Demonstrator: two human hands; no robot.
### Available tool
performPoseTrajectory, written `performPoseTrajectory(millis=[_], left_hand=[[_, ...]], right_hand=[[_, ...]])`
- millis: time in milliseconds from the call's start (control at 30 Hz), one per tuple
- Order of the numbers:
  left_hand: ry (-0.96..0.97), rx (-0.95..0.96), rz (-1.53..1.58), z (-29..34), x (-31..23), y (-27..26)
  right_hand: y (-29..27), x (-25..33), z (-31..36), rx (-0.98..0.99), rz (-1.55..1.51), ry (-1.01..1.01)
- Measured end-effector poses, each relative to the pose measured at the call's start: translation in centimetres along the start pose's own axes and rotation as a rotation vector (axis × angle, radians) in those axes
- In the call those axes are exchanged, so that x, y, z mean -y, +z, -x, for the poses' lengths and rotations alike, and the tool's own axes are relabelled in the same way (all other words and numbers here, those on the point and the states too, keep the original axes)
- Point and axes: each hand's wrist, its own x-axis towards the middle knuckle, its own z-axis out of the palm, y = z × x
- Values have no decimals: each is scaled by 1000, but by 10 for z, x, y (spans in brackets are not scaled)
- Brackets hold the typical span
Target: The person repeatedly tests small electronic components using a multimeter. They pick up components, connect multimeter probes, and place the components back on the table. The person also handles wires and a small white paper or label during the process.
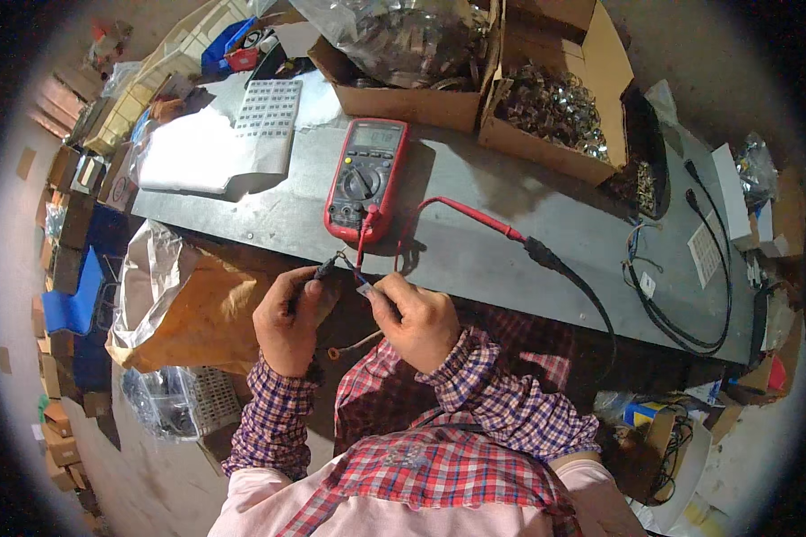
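Note:
Just in front of the table's near edge, my left hand (pixel 287 322) is closed on a black cable end (pixel 328 268), thin bare wires showing at its tip. Close beside it, my right hand (pixel 416 320) pinches a thin blue wire with a small pale tag (pixel 364 288). Beyond both hands, a red multimeter (pixel 367 179) lies on the table with its display lit. Red leads run from its lower end. One red test probe (pixel 479 219) meets a black plug (pixel 542 253) on a cable. Below my hands hangs a wire end with a ring terminal (pixel 334 353).
On the grey table (pixel 510 295), a cardboard box of small metal parts (pixel 551 112) stands at the back, beside another box (pixel 403 103) filled with bagged parts. White label sheets (pixel 267 116) lie left. Black cables (pixel 681 336) coil right. A brown paper sack (pixel 206 300) sits left.

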Motion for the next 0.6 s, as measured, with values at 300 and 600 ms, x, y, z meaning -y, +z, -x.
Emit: performPoseTrajectory(millis=[300,600], left_hand=[[30,82,-50,-4,-7,-4],[224,-200,28,-115,36,-19]], right_hand=[[-3,5,0,-72,-69,10],[-28,29,3,-65,-205,50]])
